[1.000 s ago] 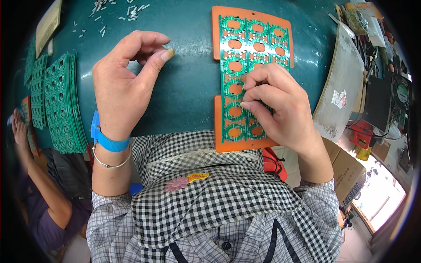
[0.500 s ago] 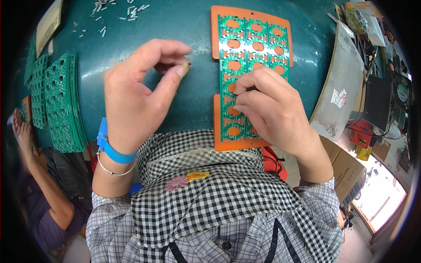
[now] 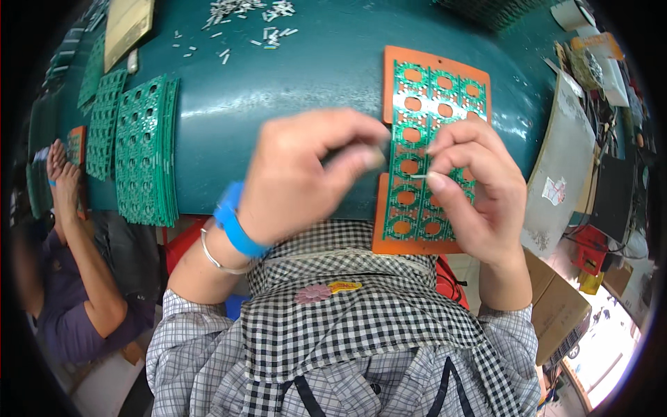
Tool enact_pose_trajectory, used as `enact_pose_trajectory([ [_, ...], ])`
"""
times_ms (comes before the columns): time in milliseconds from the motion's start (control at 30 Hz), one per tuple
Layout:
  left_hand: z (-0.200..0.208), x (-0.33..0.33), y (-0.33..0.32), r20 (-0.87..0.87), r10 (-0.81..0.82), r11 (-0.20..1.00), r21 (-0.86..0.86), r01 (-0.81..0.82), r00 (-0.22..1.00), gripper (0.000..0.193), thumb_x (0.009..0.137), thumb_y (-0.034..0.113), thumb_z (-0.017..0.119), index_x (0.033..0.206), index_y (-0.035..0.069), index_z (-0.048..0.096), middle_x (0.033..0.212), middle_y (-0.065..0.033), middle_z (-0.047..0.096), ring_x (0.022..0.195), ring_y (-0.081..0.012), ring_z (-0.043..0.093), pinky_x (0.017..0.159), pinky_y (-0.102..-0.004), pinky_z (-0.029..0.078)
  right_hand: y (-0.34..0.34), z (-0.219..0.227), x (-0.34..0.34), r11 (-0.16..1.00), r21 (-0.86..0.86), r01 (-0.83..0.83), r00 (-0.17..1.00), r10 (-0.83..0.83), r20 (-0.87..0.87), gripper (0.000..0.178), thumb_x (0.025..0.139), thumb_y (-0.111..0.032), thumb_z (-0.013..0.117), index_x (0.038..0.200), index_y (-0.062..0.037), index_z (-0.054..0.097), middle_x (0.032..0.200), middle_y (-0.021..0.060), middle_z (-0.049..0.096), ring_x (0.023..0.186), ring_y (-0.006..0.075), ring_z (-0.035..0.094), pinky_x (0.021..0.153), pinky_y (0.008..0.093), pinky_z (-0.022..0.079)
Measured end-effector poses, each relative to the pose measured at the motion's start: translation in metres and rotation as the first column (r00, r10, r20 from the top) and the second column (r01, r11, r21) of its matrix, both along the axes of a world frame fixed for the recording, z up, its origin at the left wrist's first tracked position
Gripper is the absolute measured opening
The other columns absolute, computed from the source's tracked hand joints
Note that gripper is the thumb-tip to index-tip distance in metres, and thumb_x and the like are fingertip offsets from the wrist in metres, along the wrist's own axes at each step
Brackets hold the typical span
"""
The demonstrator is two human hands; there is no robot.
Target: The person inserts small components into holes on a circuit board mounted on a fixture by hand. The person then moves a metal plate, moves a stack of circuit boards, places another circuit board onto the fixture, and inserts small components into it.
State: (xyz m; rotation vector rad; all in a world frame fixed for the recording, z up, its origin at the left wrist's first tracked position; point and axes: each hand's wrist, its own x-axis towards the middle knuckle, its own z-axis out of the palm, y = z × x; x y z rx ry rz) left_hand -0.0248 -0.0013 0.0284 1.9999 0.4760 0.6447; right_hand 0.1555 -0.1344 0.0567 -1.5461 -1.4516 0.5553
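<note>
A green circuit-board panel (image 3: 409, 150) with rows of oval holes lies on an orange tray (image 3: 396, 245) in front of me, to the right. Over its right side, my right hand (image 3: 483, 187) is closed, thumb and fingertips drawn together, and a small thin pale strip (image 3: 417, 176) sticks out at the thumb tip. My left hand (image 3: 306, 170) hovers just left of the panel, with its fingers bent toward the board's left edge. Motion smears its fingertips, so I cannot see whether they hold anything.
Small pale strips (image 3: 236, 8) lie scattered at the far side of the green table (image 3: 278, 83). Stacked green panels (image 3: 142, 153) stand at the left, near a co-worker's hands (image 3: 64, 174). A grey board (image 3: 556, 167) and a cardboard box (image 3: 556, 299) are on the right.
The whole view has shifted, so the table things appear farther right. My left hand has moved right, close to the panel. My right hand has lifted its fingertips from the board, and a strip now shows there.
</note>
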Motion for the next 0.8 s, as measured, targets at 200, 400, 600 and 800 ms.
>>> enact_pose_trajectory([
  [200, -0.035, -0.010, 0.113, -0.134, 0.468, 0.738, 0.603, -0.302, 0.874, 0.011, 0.077, 0.015, 0.076, 0.085, 0.008, 0.073, 0.082, -0.0068, 0.069, 0.081, -0.0258, 0.065, 0.072, -0.0349, 0.052, -0.014, -0.003, 0.010, 0.991, -0.073, -0.112, 0.987, 0.120, 0.103, 0.013, 0.071, 0.004, 0.068, 0.077, -0.0029, 0.058, 0.095, 0.0093, 0.060, 0.090, 0.0254, 0.058, 0.087, 0.0398, 0.049],
  [400, -0.053, -0.007, 0.120, -0.134, 0.480, 0.762, 0.553, -0.336, 0.867, 0.011, 0.080, 0.019, 0.076, 0.082, 0.010, 0.072, 0.081, -0.0057, 0.067, 0.081, -0.0267, 0.064, 0.071, -0.0384, 0.052, -0.025, -0.006, 0.006, 0.985, -0.105, -0.140, 0.972, 0.157, 0.174, 0.016, 0.068, 0.004, 0.069, 0.077, -0.0027, 0.058, 0.095, 0.0092, 0.060, 0.091, 0.0294, 0.057, 0.084, 0.0417, 0.048],
  [600, -0.045, -0.007, 0.117, -0.103, 0.410, 0.675, 0.703, -0.225, 0.906, 0.011, 0.088, 0.014, 0.070, 0.096, 0.006, 0.067, 0.083, -0.0061, 0.067, 0.075, -0.0200, 0.063, 0.071, -0.0323, 0.051, -0.029, -0.014, 0.004, 0.967, -0.089, -0.237, 0.949, 0.250, 0.191, 0.013, 0.069, 0.005, 0.067, 0.076, -0.0025, 0.059, 0.098, 0.0097, 0.059, 0.095, 0.0307, 0.058, 0.082, 0.0419, 0.047],
  [800, -0.026, -0.007, 0.075, -0.048, 0.387, 0.889, 0.287, -0.358, 0.921, 0.018, 0.087, 0.008, 0.071, 0.105, 0.007, 0.069, 0.080, -0.0031, 0.071, 0.070, -0.0079, 0.063, 0.064, -0.0231, 0.049, -0.031, -0.019, 0.003, 0.970, -0.088, -0.229, 0.944, 0.243, 0.223, 0.014, 0.069, 0.005, 0.067, 0.076, -0.0016, 0.058, 0.097, 0.0101, 0.058, 0.091, 0.0304, 0.057, 0.080, 0.0418, 0.047],
])
